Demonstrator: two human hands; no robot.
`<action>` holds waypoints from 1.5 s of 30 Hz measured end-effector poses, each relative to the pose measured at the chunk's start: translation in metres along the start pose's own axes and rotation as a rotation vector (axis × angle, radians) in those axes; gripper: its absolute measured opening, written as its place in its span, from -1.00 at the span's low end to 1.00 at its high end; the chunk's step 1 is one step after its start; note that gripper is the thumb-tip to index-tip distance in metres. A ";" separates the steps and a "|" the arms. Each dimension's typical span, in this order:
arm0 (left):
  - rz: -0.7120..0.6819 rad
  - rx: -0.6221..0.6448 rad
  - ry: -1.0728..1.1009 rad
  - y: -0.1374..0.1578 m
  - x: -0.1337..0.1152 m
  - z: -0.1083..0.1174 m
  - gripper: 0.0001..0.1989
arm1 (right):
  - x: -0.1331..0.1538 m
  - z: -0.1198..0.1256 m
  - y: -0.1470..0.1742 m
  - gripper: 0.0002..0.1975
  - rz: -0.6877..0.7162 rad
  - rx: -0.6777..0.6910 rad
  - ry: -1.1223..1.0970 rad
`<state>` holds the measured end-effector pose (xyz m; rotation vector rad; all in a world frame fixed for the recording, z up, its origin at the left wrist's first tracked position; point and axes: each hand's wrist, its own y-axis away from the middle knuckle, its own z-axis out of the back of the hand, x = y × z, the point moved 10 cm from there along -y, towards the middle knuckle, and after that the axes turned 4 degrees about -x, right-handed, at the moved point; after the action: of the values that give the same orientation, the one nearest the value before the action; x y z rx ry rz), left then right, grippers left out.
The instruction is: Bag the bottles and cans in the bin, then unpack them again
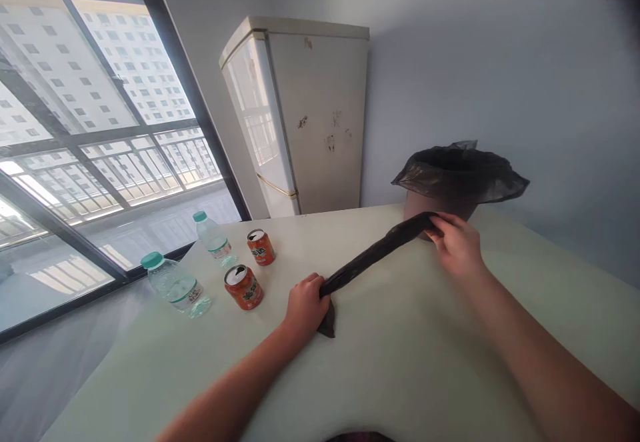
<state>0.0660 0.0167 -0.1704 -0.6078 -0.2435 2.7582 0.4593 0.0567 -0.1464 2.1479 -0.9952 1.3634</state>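
A black plastic bag (377, 252), drawn out into a long narrow strip, stretches between my two hands above the table. My left hand (307, 301) is closed round its lower end, and a short loose tail hangs out below the fist. At the upper end, my right hand (457, 242) pinches the strip between thumb and fingers. Just behind the right hand stands a brownish bin (435, 204), lined with another black bag (465, 182) whose edge is folded out over the rim. The inside of the bin is hidden.
Left of my left hand stand two opened orange-red cans (243, 289) (261, 247) and two clear bottles with green caps (177, 287) (213, 237). All are on the pale table (400, 375). Beyond it are a white fridge (320, 115) and a large window (100, 95).
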 end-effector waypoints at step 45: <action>0.063 0.098 -0.063 -0.003 0.014 -0.007 -0.62 | 0.004 -0.079 0.084 -0.39 -0.054 0.692 -0.127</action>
<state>0.0580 0.0250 -0.1816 -0.5131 -0.1039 2.8333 0.3491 0.0520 -0.1113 2.7518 -0.5343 1.7411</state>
